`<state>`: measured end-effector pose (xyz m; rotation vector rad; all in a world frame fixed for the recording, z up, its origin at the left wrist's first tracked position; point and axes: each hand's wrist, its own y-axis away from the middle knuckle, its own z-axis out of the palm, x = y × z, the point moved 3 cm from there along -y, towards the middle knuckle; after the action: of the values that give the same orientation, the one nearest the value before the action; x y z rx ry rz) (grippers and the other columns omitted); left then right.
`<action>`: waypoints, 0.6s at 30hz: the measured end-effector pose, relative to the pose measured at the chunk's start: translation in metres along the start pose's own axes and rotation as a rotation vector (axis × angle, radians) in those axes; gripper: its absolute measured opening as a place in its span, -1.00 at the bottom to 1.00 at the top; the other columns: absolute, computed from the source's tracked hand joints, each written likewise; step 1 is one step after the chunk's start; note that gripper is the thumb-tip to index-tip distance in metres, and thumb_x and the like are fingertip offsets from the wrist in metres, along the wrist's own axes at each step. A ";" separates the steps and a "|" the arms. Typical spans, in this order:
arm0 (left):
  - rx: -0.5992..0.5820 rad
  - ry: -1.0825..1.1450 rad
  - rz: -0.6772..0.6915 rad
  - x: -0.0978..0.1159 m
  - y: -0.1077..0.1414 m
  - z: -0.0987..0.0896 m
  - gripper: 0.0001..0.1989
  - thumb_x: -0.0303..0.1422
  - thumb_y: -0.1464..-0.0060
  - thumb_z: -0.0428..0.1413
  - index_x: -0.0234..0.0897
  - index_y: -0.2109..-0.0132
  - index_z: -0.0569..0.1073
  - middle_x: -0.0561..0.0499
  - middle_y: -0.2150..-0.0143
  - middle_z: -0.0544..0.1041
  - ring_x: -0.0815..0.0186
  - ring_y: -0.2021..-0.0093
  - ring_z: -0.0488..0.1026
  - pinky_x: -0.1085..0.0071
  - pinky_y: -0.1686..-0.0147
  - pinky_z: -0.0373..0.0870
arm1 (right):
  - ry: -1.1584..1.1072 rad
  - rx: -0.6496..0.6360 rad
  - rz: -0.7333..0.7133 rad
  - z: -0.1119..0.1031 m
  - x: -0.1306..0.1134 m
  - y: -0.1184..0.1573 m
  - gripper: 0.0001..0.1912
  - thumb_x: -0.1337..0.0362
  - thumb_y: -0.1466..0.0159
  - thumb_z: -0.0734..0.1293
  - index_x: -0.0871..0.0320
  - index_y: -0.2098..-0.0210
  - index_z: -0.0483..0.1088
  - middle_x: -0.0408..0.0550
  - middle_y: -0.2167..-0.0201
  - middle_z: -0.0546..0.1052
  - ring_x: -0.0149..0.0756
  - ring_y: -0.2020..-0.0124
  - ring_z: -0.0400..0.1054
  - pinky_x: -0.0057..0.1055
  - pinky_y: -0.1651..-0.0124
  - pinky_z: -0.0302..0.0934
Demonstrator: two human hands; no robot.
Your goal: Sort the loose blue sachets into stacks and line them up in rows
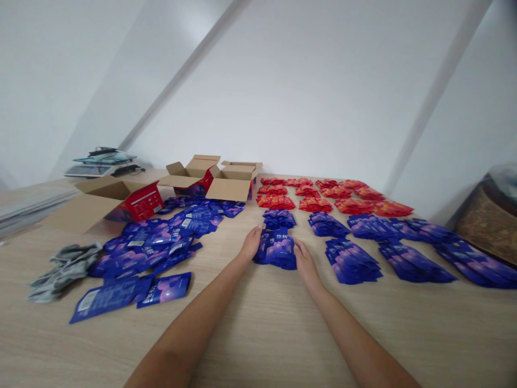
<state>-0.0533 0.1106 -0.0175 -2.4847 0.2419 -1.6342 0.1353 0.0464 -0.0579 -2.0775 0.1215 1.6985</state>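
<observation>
On the table, the left hand and right hand grip a blue pile by its sides. Red piles and more blue piles already sit in rows; a messy blue heap isn't stacked yet.

3 boxes beyond the left hand; 1 blue stack against it; beyond or beside the right hand, 7 more blue stacks, 12 red stacks.

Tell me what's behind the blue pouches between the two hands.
Behind those blue pouches sits another blue pouch pile, then red pouch piles. What lies underneath each pile is covered.
</observation>
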 end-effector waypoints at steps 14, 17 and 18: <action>-0.001 -0.625 -0.173 0.007 0.008 -0.038 -0.40 -0.16 0.15 0.18 -0.50 0.01 0.37 -0.50 -0.08 0.35 -0.21 -0.18 0.20 0.08 -0.07 0.15 | 0.009 0.008 0.017 0.002 0.002 -0.001 -0.49 0.08 -0.16 0.15 0.20 0.00 0.40 0.10 -0.04 0.45 -0.11 -0.11 0.28 -0.13 -0.22 0.05; -0.068 -0.682 -0.186 0.009 0.005 -0.041 -0.38 -0.12 0.31 0.26 -0.42 0.10 0.43 -0.46 -0.04 0.40 -0.21 -0.11 0.28 0.14 0.00 0.23 | 0.005 0.011 0.018 0.002 0.003 -0.001 -0.50 0.08 -0.16 0.16 0.16 0.01 0.40 0.05 -0.04 0.46 -0.13 -0.11 0.27 -0.14 -0.22 0.05; -0.077 -0.665 -0.179 0.009 0.003 -0.042 -0.41 -0.12 0.36 0.28 -0.39 0.15 0.46 -0.44 -0.01 0.43 -0.19 -0.09 0.31 0.17 0.01 0.25 | 0.004 0.012 0.018 0.001 0.003 -0.001 -0.51 0.08 -0.15 0.16 0.15 0.01 0.40 0.05 -0.04 0.46 -0.13 -0.11 0.27 -0.14 -0.23 0.05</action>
<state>-0.0889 0.1039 0.0063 -3.0029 -0.0059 -0.7649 0.1350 0.0484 -0.0605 -2.0767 0.1514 1.6999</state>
